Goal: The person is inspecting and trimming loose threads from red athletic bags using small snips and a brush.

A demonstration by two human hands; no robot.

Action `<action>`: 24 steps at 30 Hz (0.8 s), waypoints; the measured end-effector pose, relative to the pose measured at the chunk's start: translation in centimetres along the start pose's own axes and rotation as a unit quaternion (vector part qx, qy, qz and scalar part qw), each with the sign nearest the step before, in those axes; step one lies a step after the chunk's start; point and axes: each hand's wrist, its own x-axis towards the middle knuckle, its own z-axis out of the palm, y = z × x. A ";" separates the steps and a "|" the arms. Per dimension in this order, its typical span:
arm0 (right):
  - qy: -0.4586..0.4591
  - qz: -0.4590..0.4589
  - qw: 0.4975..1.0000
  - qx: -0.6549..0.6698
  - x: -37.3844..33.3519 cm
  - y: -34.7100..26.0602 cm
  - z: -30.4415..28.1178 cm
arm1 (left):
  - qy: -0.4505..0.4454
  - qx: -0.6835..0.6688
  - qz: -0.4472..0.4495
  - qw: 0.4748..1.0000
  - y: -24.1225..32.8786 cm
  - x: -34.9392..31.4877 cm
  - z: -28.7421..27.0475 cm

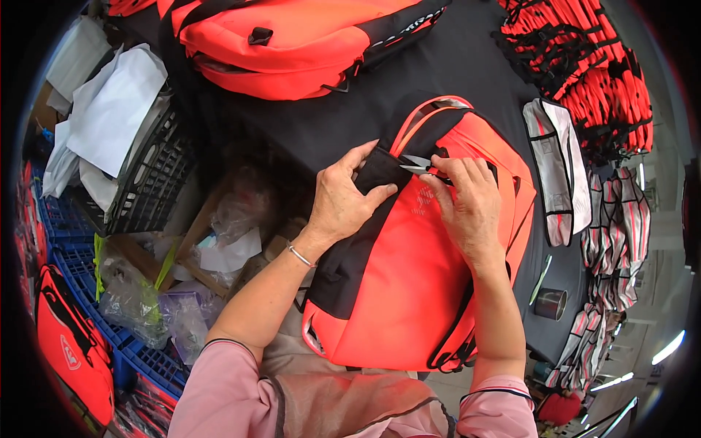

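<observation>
Centrally, an orange-and-black backpack (394, 292) lies on the black-covered table (307, 128), its lower end reaching toward the person's body; what it holds inside, I cannot tell. The left hand (345, 196) is partly closed, thumb and fingers pinching the black fabric near the looped orange handle (410, 124); the right hand (469, 208) is curled around a small pair of scissors (416, 164), whose pointed blades reach toward that same black fabric.

Over to the left, a black slatted crate (157, 157) sits tilted, with white sheets (120, 109) heaped in it and spilling over its rim; below it, a cardboard box (196, 228) holds crumpled clear plastic (244, 212) and white paper (234, 252); just beside that lie a clear bag (133, 310) and a purple packet (182, 310); blue plastic crating (77, 266) runs along the outer side, and another orange bag (73, 350) stands at its far edge.

Near the right edge of the table rests a metal cup (550, 304), its contents too small to make out; a thin pale-green stick-like item (541, 279) lies just beside it; beyond the backpack, a second orange-and-black bag (285, 55) lies on the cloth.
</observation>
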 end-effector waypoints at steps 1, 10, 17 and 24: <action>0.004 -0.023 1.000 -0.015 0.0 0.2 0.3 | -0.001 0.000 0.000 1.000 0.0 0.0 0.0; -0.070 0.141 0.963 0.221 0.2 0.5 -1.4 | -0.030 -0.009 -0.028 0.999 0.3 0.1 -0.3; -0.051 0.045 0.996 0.054 1.1 -0.1 -1.2 | -0.009 -0.011 -0.003 1.000 -0.1 -0.1 0.4; -0.096 -0.023 0.993 0.063 2.5 0.9 -1.4 | 0.022 0.023 0.047 0.998 -0.7 -0.3 0.6</action>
